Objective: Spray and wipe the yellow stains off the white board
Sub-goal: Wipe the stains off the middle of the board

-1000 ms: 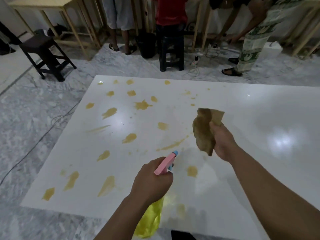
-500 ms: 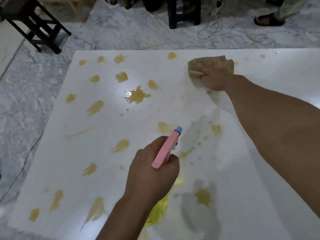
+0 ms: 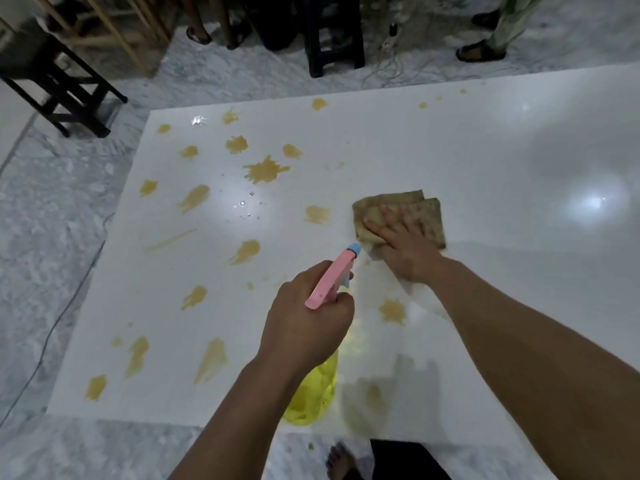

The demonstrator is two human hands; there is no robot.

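A large white board [image 3: 485, 161] lies flat on the floor, dotted with several yellow stains [image 3: 265, 170] across its left half. My left hand [image 3: 304, 327] grips a spray bottle [image 3: 332, 282] with a pink trigger head, blue nozzle and yellow body, held above the board's near edge and pointing away from me. My right hand [image 3: 405, 251] lies flat with fingers spread, pressing a folded brownish cloth [image 3: 429, 209] against the board's middle. One stain [image 3: 393, 310] sits just below my right wrist.
Marble floor surrounds the board. A black stool [image 3: 59, 81] stands at the far left, another dark stool [image 3: 334, 32] at the far edge, with cables and a power strip [image 3: 391, 39] beside it. Other people's sandalled feet [image 3: 479, 51] stand beyond. My bare foot [image 3: 341, 462] is near.
My right hand first dropped the raised cloth onto the board's far edge, then dragged it back toward me to the middle; stains along that path are gone. The spray bottle barely moved.
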